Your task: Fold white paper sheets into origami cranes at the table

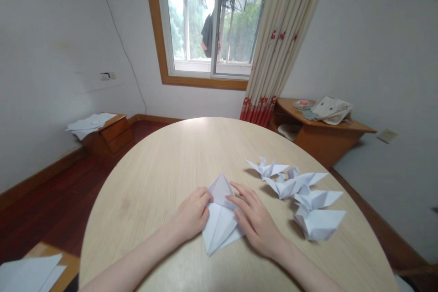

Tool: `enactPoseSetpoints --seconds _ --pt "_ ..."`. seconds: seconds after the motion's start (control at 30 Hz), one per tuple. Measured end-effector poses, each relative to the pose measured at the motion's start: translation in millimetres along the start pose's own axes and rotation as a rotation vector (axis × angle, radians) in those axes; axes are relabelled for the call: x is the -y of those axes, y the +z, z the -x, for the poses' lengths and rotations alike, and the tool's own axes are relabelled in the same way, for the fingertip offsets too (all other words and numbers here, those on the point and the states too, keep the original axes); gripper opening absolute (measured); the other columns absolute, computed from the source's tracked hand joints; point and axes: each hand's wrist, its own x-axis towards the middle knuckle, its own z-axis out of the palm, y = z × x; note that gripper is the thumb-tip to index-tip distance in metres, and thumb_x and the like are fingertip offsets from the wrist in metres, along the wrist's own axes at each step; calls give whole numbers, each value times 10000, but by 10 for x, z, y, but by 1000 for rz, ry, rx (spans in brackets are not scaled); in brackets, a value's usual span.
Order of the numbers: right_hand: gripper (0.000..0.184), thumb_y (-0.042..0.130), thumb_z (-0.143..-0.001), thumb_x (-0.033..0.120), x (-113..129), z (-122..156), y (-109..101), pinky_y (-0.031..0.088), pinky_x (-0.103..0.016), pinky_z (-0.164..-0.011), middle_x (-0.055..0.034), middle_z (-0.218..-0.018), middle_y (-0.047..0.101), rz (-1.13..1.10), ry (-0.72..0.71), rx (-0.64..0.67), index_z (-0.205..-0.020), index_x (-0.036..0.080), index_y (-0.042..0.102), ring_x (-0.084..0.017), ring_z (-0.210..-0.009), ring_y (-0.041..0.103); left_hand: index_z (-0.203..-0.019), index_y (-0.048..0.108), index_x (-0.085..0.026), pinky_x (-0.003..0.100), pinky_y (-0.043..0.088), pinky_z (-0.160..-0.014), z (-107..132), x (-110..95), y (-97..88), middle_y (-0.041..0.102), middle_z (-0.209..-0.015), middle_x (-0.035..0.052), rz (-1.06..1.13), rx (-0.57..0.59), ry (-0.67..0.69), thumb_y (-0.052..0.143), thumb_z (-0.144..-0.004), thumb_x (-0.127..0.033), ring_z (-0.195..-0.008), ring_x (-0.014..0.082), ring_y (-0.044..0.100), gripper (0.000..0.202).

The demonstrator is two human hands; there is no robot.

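Observation:
A white sheet of folded paper lies on the table in front of me, creased into a kite-like shape with its upper flap folded to a point. My left hand is closed at the paper's left edge, thumb and fingers pressed on the fold. On the right side, my right hand rests with its fingers apart, the tips touching the paper near the flap. Several folded paper cranes stand in a slanting row to the right of my right hand, their wings spread.
The round wooden table carries the paper. Loose white sheets lie on a surface at the lower left, and more papers cover a low cabinet. A corner desk with a cloth bag stands beyond, beside the curtain.

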Motion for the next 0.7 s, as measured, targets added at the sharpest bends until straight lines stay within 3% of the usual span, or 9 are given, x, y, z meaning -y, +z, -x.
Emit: enactPoseSetpoints --seconds 0.17,0.3,0.43,0.7 --pt "550 405 -758 50 -36 36 -93 372 -471 -1030 -81 -1383 536 -42 -247 58 -1270 219 516 -253 -1315 424 -943 564 -183 327 466 -883 4 6 0 565 -969 64 1 8 31 395 -756 5 -967 206 554 315" --pt "609 426 -701 39 -40 26 -121 318 -499 -1054 -70 -1327 595 20 -272 193 -1273 225 525 -257 -1309 443 -933 570 -177 324 474 -865 2 25 17 562 -945 63 -16 12 63 395 -756 8 -951 208 556 310" --pt "481 448 -714 41 -30 -18 -154 322 -515 -1036 -70 -1161 696 71 -260 235 -1131 217 611 -267 -1215 533 -942 579 -168 334 475 -892 7 41 30 575 -997 79 9 10 91 379 -773 13 -987 212 560 318" --pt "305 450 -790 71 -24 -41 -134 238 -502 -1036 -61 -959 728 47 -255 245 -1008 200 619 -238 -1067 601 -996 570 -164 370 441 -1011 14 88 38 450 -1365 133 93 0 191 373 -860 -24 -1184 224 526 279"
